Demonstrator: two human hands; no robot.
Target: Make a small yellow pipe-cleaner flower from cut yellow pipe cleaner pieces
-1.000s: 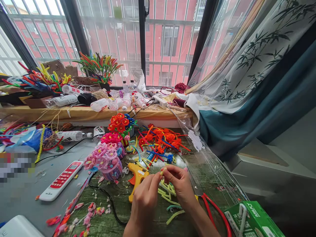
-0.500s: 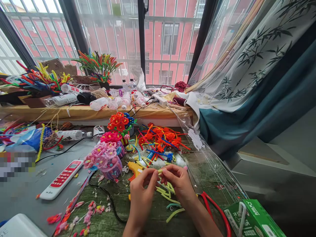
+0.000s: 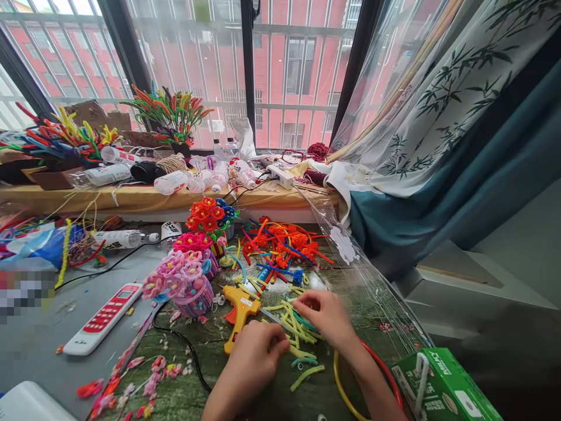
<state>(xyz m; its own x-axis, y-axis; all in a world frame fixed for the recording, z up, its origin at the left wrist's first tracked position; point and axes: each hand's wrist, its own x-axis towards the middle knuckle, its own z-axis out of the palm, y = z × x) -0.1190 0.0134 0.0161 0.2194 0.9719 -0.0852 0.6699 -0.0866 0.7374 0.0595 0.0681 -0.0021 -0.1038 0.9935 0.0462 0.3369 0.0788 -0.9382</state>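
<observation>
My left hand (image 3: 258,358) rests low on the green table with its fingers curled into a loose fist; what they hold, if anything, is hidden. It lies just below the yellow glue gun (image 3: 239,308). My right hand (image 3: 326,316) reaches onto a pile of yellow-green pipe cleaner pieces (image 3: 293,320), fingertips pinched down on one strand. More short green pieces (image 3: 307,376) lie between my two wrists.
Pink pipe-cleaner flower cups (image 3: 188,280) stand left of the glue gun, whose black cord (image 3: 184,345) runs along the table. A red-white remote (image 3: 103,318) lies farther left. Scissors with red and yellow handles (image 3: 346,390), a green box (image 3: 442,386) and clear cellophane (image 3: 363,275) are at the right. Orange flowers (image 3: 284,241) lie behind.
Both hands have dropped from holding a small yellow piece together in the air. The left has sunk to the table and closed; the right has moved onto the yellow-green pile.
</observation>
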